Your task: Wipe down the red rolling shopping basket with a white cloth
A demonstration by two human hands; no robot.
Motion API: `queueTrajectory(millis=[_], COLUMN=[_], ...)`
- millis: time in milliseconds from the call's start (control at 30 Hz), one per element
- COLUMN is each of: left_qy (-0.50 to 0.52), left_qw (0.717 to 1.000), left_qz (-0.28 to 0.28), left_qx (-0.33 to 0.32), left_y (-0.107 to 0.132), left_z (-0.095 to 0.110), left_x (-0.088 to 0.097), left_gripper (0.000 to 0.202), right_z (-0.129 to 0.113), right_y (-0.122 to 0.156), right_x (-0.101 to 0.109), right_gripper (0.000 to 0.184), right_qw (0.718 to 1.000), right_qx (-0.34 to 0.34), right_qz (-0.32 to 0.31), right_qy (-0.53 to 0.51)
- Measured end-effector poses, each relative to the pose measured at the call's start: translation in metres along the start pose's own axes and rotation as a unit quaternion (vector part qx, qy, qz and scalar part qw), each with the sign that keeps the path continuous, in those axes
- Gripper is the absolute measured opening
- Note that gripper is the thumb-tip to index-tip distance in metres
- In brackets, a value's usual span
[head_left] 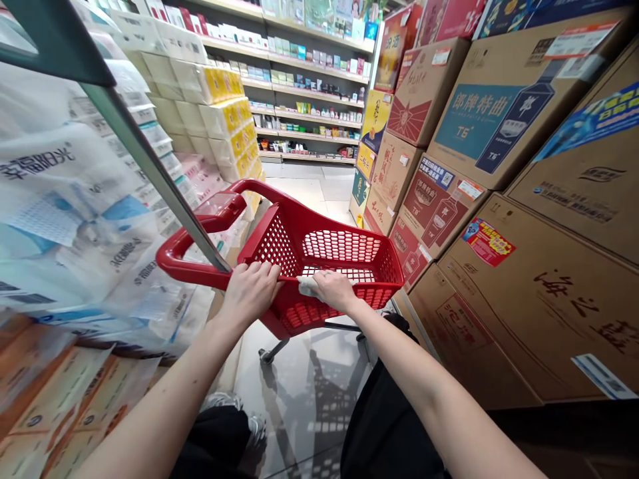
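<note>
Left hand (pixel 253 286) is gripping a red cart's rim (pixel 299 216), right hand (pixel 333 290) is clutching a pale cloth (pixel 306 286) there, cartons (pixel 492 193) are standing alongside

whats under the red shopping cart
Under the red shopping cart, the pale tiled floor shows, with a patterned shadow and a caster toward the left. The cart itself covers the floor farther back; the right forearm and black-clad leg block more.

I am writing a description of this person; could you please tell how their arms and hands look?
The left hand and the right hand wear no gloves. The left forearm and the right forearm are bare, with no sleeve, watch or bracelet showing. A tiny detail on a right finger may be a ring; I cannot tell.
</note>
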State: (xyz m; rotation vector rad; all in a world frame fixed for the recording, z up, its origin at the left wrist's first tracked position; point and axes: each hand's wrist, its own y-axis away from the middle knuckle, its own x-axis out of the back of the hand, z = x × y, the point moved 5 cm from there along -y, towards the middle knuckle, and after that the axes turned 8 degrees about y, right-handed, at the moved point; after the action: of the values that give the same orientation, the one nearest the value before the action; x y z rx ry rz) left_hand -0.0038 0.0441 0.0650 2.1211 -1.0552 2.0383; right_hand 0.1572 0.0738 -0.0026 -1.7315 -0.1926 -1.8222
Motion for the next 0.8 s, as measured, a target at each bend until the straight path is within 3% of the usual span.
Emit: queueTrajectory(millis=[200,300,467,600,800], left_qy=[0.028,0.021,-0.029,-0.025,-0.007], left_qw=[0.999,0.999,0.998,0.998,0.996], left_qz=[0.031,0.042,0.033,0.034,0.041], left_qx=[-0.031,-0.025,-0.037,-0.056,-0.076], left_y=[0.015,0.017,0.013,0.011,0.016], left_z=[-0.008,-0.008,-0.007,-0.011,-0.017], left_x=[0.017,0.017,0.008,0.006,0.009], left_gripper=[0.02,0.019,0.021,0.023,0.026], right_z=[0.013,0.014,-0.011,-0.04,-0.036], right_y=[0.004,0.003,-0.013,-0.03,-0.023], right_x=[0.0,-0.001,0.002,0.006,0.006], right_gripper=[0.023,0.027,0.038,0.03,0.016], right_qw=[1.0,1.0,0.999,0.998,0.997], right_qx=[0.022,0.014,-0.034,-0.04,0.038], right_qz=[-0.005,-0.004,0.027,0.049,0.044], right_qy=[-0.012,-0.013,-0.021,-0.027,-0.056])
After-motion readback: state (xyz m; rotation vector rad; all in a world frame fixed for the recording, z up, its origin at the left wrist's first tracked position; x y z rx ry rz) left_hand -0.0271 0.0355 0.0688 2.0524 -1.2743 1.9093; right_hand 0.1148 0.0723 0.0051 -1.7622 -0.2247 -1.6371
